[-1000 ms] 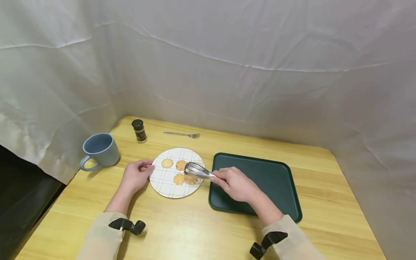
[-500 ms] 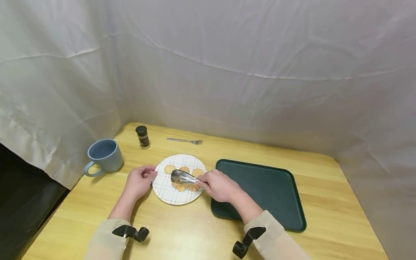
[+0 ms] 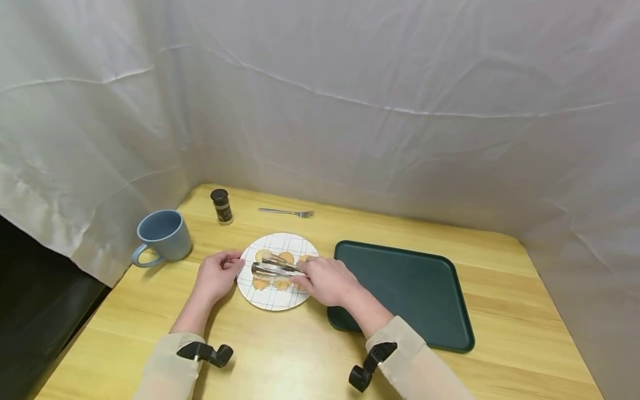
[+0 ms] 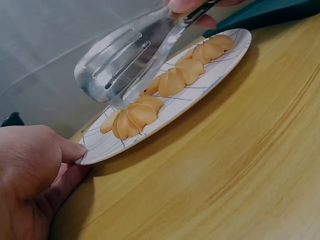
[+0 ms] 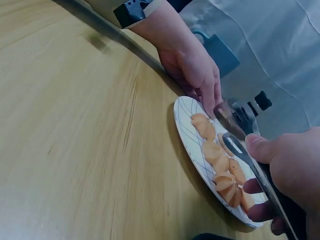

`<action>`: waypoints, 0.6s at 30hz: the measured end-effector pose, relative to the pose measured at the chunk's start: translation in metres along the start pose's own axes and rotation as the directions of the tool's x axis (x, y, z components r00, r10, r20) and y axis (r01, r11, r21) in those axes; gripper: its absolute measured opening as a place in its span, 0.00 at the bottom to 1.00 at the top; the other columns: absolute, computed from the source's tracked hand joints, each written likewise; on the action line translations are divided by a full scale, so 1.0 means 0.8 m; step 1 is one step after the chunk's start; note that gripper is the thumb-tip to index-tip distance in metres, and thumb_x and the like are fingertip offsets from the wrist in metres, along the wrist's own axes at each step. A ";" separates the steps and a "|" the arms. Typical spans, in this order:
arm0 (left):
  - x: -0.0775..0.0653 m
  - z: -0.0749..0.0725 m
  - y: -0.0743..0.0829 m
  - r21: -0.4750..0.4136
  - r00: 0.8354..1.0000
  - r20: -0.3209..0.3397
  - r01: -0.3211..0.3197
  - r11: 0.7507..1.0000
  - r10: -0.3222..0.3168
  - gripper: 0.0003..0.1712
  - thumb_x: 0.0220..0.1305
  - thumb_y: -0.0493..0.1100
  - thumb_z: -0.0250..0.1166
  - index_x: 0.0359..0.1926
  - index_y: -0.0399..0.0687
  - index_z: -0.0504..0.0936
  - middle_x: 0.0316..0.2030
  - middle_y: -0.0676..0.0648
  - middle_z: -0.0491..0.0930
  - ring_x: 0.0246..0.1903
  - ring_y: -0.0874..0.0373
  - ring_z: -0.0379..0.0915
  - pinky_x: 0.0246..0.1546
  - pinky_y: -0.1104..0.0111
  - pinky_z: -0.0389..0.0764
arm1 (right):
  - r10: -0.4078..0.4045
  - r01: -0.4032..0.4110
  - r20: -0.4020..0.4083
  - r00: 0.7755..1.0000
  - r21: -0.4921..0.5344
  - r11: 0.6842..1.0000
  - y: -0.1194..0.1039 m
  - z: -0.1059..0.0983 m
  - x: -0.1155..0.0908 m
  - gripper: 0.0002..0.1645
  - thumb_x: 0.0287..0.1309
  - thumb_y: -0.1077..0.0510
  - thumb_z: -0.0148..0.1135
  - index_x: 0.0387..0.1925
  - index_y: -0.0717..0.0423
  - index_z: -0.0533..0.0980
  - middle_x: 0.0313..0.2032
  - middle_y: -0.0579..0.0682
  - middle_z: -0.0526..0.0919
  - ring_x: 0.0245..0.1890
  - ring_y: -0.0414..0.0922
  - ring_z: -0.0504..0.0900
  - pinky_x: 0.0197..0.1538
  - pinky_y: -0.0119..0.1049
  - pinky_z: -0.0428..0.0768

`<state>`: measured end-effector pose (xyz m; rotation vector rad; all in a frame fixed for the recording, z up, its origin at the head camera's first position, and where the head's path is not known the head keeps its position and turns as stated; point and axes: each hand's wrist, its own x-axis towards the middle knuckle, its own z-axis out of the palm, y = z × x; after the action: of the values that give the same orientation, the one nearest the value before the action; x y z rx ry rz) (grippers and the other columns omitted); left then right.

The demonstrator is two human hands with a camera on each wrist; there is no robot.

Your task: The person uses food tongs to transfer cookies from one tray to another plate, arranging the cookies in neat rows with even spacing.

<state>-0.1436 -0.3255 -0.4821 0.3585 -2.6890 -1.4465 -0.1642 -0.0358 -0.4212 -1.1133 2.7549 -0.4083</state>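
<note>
My left hand (image 3: 216,275) holds the left rim of a white plate (image 3: 270,301) with a blue grid; its thumb lies on the rim and its fingers are at the edge below. In two rows on the plate lie several cookies (image 4: 135,120), the front ones ridged like shells. My right hand (image 3: 330,282) grips metal serving tongs (image 3: 272,270) by their arms. Spread apart, the slotted tong ends (image 4: 117,67) hover over the left part of the plate, close above the leftmost front cookie. The tongs and right hand partly hide the back cookies in the head view.
Right of the plate lies a dark green tray (image 3: 405,294), partly under my right forearm. A blue mug (image 3: 167,239) stands at the left, with a black-capped spice jar (image 3: 222,207) behind. A fork (image 3: 286,212) lies beyond the plate. Pale cloth (image 3: 375,111) hangs around the table.
My right hand has carried the tongs leftward across the plate, from the right-hand cookies to the left ones, and the tong ends now stand apart. My left hand stays at the rim.
</note>
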 end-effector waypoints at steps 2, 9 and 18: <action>0.001 0.000 0.000 0.001 1.000 0.004 -0.010 1.000 0.010 0.18 0.75 0.42 0.66 0.58 0.34 0.85 0.44 0.41 0.86 0.45 0.50 0.80 0.48 0.61 0.79 | 0.008 -0.009 -0.016 1.000 -0.042 0.999 0.002 -0.002 -0.003 0.24 0.79 0.37 0.55 0.57 0.47 0.84 0.46 0.45 0.85 0.34 0.44 0.83 0.28 0.38 0.74; 0.004 -0.001 0.001 0.020 1.000 0.010 -0.018 1.000 0.018 0.17 0.75 0.42 0.66 0.57 0.35 0.85 0.43 0.42 0.86 0.44 0.51 0.80 0.46 0.64 0.79 | 0.053 -0.054 -0.127 0.991 -0.006 0.999 0.021 -0.012 -0.033 0.32 0.75 0.35 0.59 0.69 0.48 0.79 0.60 0.50 0.84 0.41 0.44 0.87 0.33 0.41 0.81; 0.001 -0.001 0.000 0.032 1.000 0.005 -0.015 0.999 0.015 0.18 0.75 0.43 0.66 0.58 0.35 0.85 0.44 0.42 0.86 0.45 0.49 0.80 0.49 0.61 0.78 | 0.295 -0.249 -0.295 0.909 0.184 0.951 0.074 -0.023 -0.113 0.33 0.62 0.35 0.74 0.62 0.48 0.84 0.42 0.44 0.85 0.24 0.38 0.73 0.27 0.40 0.73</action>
<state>-0.1438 -0.3263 -0.4821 0.3369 -2.7153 -1.4038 -0.1427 0.0719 -0.4190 -0.6613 3.0378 -0.7941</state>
